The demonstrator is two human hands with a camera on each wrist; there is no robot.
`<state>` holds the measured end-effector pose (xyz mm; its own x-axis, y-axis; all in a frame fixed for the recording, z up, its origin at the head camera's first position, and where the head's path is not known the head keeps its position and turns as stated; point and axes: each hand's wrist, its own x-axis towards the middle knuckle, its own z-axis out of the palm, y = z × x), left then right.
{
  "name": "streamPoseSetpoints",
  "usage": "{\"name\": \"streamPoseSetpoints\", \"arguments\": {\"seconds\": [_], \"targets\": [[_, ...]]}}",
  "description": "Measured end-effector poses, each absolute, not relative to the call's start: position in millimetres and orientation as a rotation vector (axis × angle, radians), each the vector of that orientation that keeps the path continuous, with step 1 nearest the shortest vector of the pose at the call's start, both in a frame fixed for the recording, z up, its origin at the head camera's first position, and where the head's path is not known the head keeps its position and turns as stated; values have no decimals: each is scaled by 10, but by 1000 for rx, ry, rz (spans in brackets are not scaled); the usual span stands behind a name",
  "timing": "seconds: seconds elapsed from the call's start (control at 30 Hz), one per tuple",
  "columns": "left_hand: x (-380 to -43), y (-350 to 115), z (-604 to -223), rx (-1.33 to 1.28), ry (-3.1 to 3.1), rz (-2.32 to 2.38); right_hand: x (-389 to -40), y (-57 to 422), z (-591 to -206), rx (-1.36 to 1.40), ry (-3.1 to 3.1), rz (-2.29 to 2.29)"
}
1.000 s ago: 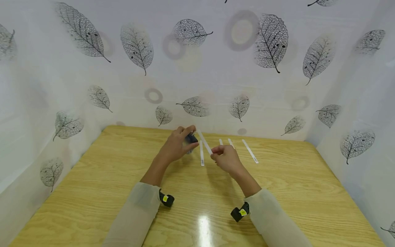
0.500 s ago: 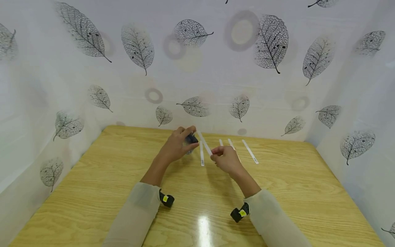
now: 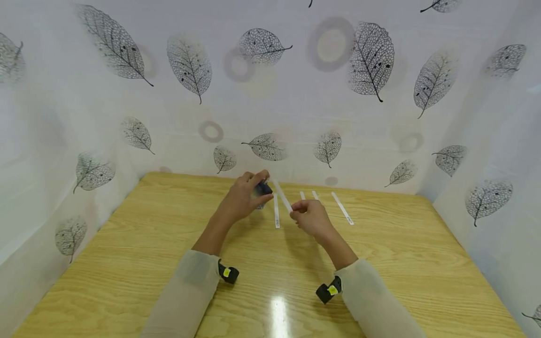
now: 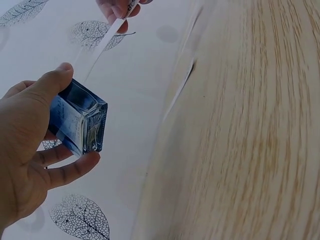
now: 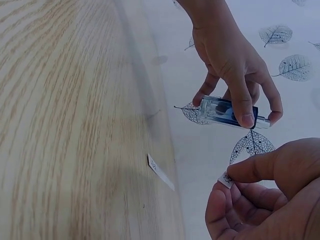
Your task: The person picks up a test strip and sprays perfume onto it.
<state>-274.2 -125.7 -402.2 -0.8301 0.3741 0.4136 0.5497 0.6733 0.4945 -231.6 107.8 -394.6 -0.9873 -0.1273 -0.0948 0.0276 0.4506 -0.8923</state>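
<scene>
My left hand (image 3: pixel 236 203) grips a blue glass perfume bottle (image 4: pixel 75 117) above the far part of the table. In the right wrist view, its index finger rests at the silver spray top (image 5: pixel 262 122) and the thumb lies along the side. My right hand (image 3: pixel 312 218) pinches a white paper test strip (image 3: pixel 282 197) by its printed lower end. The strip slants up and left, its far end close to the bottle's spray top. Right below them, another white strip (image 3: pixel 276 216) lies flat on the table.
Several more white strips lie to the right, including one strip (image 3: pixel 343 208) with print at its near end; the right hand partly covers others. The wooden table (image 3: pixel 169 234) ends at a leaf-patterned curtain (image 3: pixel 169 103) behind and at both sides.
Hardly anything differs: both hands keep their holds on the perfume bottle and the test strip, with only a slight shift of the strip to the right.
</scene>
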Motion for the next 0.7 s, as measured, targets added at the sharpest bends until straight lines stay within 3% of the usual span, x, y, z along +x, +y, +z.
{"name": "streamPoseSetpoints", "arguments": {"seconds": [0.7], "targets": [[-2716,-1257,-3993,-728,-2657,-900,-2525,1236,-4192,90,2430,-1643]]}}
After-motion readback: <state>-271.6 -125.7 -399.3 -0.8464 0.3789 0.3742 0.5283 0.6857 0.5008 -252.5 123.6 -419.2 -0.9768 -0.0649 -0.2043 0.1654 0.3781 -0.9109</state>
